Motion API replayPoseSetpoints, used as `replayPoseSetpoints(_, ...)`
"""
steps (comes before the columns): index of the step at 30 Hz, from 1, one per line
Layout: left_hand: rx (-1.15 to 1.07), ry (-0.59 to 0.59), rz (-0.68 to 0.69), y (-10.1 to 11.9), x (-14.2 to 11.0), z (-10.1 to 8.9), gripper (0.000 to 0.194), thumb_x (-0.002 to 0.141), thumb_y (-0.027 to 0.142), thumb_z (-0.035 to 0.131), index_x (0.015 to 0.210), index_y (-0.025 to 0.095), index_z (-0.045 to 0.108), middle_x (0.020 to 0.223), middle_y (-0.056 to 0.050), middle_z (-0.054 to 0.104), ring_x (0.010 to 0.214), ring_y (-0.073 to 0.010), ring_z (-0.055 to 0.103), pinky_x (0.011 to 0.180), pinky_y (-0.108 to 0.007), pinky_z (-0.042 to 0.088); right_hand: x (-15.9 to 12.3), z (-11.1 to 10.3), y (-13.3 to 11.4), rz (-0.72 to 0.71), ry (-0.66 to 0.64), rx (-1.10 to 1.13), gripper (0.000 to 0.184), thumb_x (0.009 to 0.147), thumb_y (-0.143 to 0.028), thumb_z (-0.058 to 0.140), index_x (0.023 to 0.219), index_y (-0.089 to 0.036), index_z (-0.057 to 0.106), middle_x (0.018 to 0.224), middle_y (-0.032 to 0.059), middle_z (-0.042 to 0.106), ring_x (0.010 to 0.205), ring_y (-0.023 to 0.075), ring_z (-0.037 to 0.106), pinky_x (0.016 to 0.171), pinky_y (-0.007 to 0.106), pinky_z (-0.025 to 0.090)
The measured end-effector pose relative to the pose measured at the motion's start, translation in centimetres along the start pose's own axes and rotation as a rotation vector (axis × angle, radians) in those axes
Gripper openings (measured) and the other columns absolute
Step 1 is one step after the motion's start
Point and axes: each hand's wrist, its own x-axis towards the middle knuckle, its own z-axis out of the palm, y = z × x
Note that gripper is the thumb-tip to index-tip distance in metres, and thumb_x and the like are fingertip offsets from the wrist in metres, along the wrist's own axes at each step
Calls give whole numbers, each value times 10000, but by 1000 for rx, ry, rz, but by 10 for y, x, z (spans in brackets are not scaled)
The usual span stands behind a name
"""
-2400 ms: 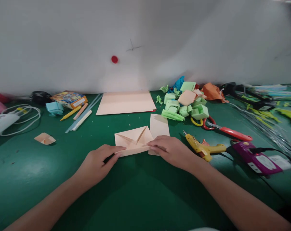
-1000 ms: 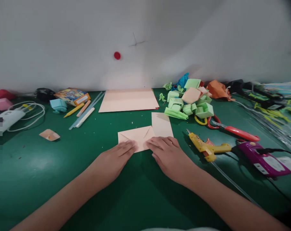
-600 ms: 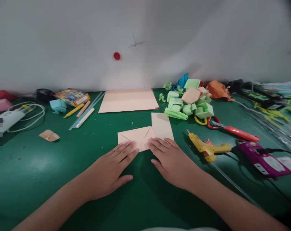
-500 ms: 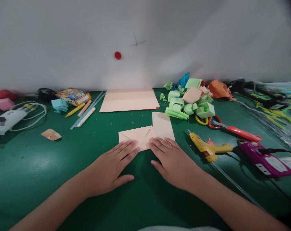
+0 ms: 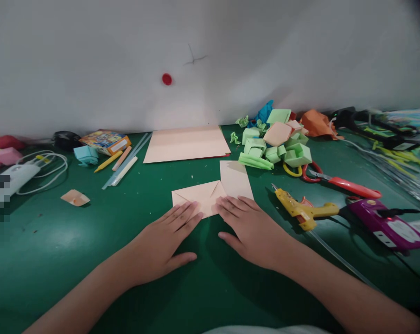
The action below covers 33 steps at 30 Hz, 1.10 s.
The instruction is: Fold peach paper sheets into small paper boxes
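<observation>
A folded sheet of peach paper [image 5: 200, 194] lies flat on the green table, with creases slanting in from its upper corners. My left hand [image 5: 168, 241] rests palm down on its lower left part, fingers stretched out and thumb apart. On the lower right part, my right hand [image 5: 250, 232] presses in the same way, its fingers flat. Beyond the right fingers, a strip of peach paper [image 5: 236, 178] is partly hidden by the folded sheet and the hand. The fingers of both hands cover the lower edge of the folded sheet.
Larger peach sheets [image 5: 187, 144] lie near the wall. Folded green paper pieces [image 5: 255, 147] are heaped at the right, by scissors [image 5: 349, 185], a yellow glue gun [image 5: 303, 208] and a purple power strip [image 5: 387, 222]. Glue sticks [image 5: 124, 171] and a small box [image 5: 105, 141] sit left.
The view has shifted slightly. Both hands keep lying flat on the folded paper, with hardly any visible movement.
</observation>
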Motion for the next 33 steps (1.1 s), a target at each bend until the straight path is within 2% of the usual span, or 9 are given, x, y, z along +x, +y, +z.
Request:
replayPoseSetpoints(6,-26,-54,-7,-1,2,-4,806,1015,634,418,1656,260,104,1723,-76,109,1580,-316,169,1278,-487,217,-2,0,-4,-10,0,-36,601,1050,-447,415,1520,-77,466,1575,151,477,1465,311,420,1228,521,326)
replayPoseSetpoints(17,-47,-18,10,-2,0,-3,812,1017,617,436,1654,294,52,1721,-65,119,1573,-327,183,1279,-494,211,-3,1,-5,-26,-10,-68,658,1050,-498,404,1530,-50,449,1582,178,456,1474,319,407,1237,522,318)
replayPoseSetpoints(20,-37,-32,0,-1,1,-3,811,1020,617,426,1655,289,44,1722,-66,108,1578,-322,164,1281,-496,202,-3,-1,-6,-17,-12,-50,637,1044,-488,425,1527,-74,460,1578,167,467,1475,314,403,1241,526,305)
replayPoseSetpoints(26,-34,-40,-32,2,1,-3,789,1026,615,410,1655,282,71,1722,-72,107,1581,-322,150,1282,-503,194,-4,-8,-10,-26,-27,-15,622,1022,-537,471,1565,-238,430,1607,149,430,1494,338,373,1220,570,300)
replayPoseSetpoints(33,-39,-39,-21,2,0,-4,793,1026,613,411,1656,274,68,1722,-77,103,1582,-320,148,1281,-506,196,-7,-5,-14,-7,-47,-7,738,979,-619,510,1600,-245,369,1649,187,336,1526,356,306,1228,570,279)
